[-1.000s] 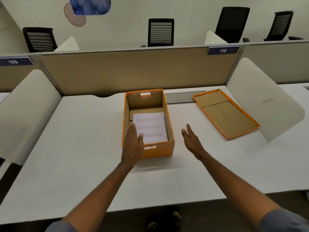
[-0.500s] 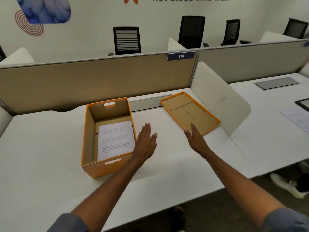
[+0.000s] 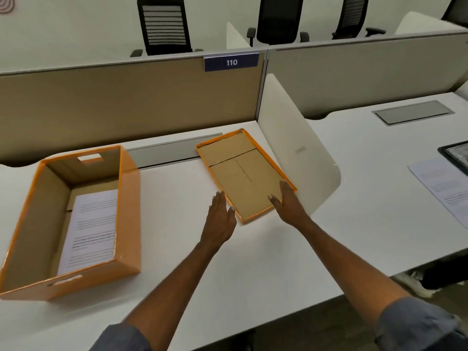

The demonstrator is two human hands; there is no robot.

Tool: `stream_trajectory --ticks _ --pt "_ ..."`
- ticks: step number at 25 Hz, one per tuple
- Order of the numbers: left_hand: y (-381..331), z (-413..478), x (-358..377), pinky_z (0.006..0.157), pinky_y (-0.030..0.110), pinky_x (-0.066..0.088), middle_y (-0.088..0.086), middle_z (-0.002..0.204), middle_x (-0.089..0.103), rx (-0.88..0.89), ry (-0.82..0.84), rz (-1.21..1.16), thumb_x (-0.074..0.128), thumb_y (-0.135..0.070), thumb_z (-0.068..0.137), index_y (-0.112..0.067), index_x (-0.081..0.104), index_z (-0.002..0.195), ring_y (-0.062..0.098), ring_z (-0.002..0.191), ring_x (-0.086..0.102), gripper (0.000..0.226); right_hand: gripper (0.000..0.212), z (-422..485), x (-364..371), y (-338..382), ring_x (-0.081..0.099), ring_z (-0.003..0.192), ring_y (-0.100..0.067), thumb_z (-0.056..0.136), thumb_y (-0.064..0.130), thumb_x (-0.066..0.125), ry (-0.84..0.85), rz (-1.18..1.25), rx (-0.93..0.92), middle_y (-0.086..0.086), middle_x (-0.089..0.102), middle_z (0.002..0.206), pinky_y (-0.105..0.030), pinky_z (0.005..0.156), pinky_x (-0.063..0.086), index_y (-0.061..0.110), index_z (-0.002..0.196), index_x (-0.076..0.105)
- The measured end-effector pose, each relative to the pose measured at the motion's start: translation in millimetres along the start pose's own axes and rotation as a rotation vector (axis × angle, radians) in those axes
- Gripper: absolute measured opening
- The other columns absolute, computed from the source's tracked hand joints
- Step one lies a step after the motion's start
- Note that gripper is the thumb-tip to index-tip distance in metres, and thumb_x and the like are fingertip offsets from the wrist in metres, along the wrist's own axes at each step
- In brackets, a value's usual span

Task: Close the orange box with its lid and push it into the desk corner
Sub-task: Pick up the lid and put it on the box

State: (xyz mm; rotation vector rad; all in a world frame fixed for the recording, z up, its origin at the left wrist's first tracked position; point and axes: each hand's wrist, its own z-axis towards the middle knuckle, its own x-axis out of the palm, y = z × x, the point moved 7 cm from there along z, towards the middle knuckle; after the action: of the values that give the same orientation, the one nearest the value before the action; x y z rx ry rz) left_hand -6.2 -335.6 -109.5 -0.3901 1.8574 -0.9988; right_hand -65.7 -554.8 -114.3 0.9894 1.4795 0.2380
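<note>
Sitting open at the left of the white desk (image 3: 253,262), an orange cardboard box (image 3: 76,221) with brown inner walls holds a printed sheet of white paper (image 3: 92,229) flat on its floor; cut-out handle slots show in its near and far end walls. Behind the box, a grey metal cable flap (image 3: 164,153) lies flush in the desktop along the tan partition panel (image 3: 126,102), which carries a blue plate marked 110 (image 3: 231,62).

To the right of the box and well apart from it, a person's left hand (image 3: 219,219) reaches forward, fingers extended and loosely together, gripping nothing, its thumb just beside the near left corner of the shallow orange-rimmed cardboard lid (image 3: 243,173). The lid lies upturned on the desk, brown inside facing up, its far end near the partition and its right edge close to the white curved side divider (image 3: 298,148).

The right hand (image 3: 288,201) rests on the lid's near right edge, fingers spread open and laid over the rim, thumb on the brown inner face; whether it has closed a grip is unclear. Both forearms are bare, with grey-blue sleeves (image 3: 415,323) at the bottom edge.

Beyond the divider, a neighbouring white desk (image 3: 379,198) carries a loose printed page (image 3: 443,188).
</note>
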Motion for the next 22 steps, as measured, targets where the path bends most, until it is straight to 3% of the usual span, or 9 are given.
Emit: stream_trajectory --ticks 7,12,15,17,18,20,22 --pt "4 45 61 0.124 0.032 0.008 0.016 0.169 0.01 -0.131 -0.006 0.037 0.045 -0.021 0.103 0.002 0.009 0.157 0.029 0.157 0.005 0.069 0.072 67 -10 -54 0.007 0.159 -0.038 0.106 0.03 0.048 0.075 -0.14 0.036 -0.023 0.01 0.17 -0.045 0.127 0.012 -0.001 0.16 0.012" --pt "18 71 80 0.123 0.032 0.011 0.016 0.169 0.007 -0.197 0.001 0.075 0.04 -0.004 0.1 0.001 0.005 0.158 0.03 0.157 0.004 0.067 0.067 117 0 -63 0.012 0.157 -0.043 0.106 0.027 0.049 0.091 -0.266 0.002 -0.026 0.014 0.169 -0.049 0.126 0.019 -0.002 0.159 0.02" --pt "21 79 82 0.117 0.038 0.03 0.015 0.169 0.003 -0.189 -0.046 0.132 0.044 0.004 0.095 -0.003 0.006 0.158 0.031 0.155 0.008 0.074 0.062 138 6 -68 0.02 0.154 -0.046 0.106 0.022 0.047 0.086 -0.325 0.021 -0.03 0.018 0.166 -0.051 0.125 0.026 -0.003 0.158 0.024" --pt "28 81 81 0.104 0.046 0.044 0.012 0.17 0.0 -0.242 -0.085 0.117 0.045 0.01 0.089 -0.012 0.008 0.159 0.032 0.15 0.014 0.082 0.059 143 8 -72 0.035 0.147 -0.047 0.104 0.018 0.049 0.053 -0.339 0.057 -0.031 0.029 0.162 -0.053 0.117 0.036 -0.002 0.156 0.029" --pt "33 82 79 0.099 0.048 0.047 0.011 0.168 0.012 -0.264 -0.113 0.074 0.045 0.011 0.085 -0.017 0.013 0.159 0.033 0.146 0.024 0.085 0.057 144 8 -72 0.043 0.141 -0.047 0.103 0.015 0.05 0.02 -0.341 0.072 -0.029 0.039 0.157 -0.055 0.112 0.04 0.0 0.155 0.032" --pt "43 83 74 0.092 0.045 0.055 0.004 0.14 0.055 -0.234 -0.201 -0.049 0.045 0.009 0.078 -0.025 0.028 0.153 0.031 0.121 0.054 0.084 0.056 146 6 -68 0.051 0.129 -0.045 0.099 0.01 0.053 -0.038 -0.293 0.122 -0.022 0.054 0.144 -0.055 0.103 0.045 0.004 0.153 0.037" --pt "53 82 65 0.076 0.039 0.057 0.002 0.1 0.066 -0.263 -0.268 -0.097 0.045 0.005 0.075 -0.022 0.042 0.146 0.026 0.089 0.062 0.076 0.059 145 4 -64 0.049 0.131 -0.043 0.098 0.01 0.056 -0.069 -0.223 0.207 -0.019 0.055 0.144 -0.054 0.104 0.042 0.009 0.154 0.036"
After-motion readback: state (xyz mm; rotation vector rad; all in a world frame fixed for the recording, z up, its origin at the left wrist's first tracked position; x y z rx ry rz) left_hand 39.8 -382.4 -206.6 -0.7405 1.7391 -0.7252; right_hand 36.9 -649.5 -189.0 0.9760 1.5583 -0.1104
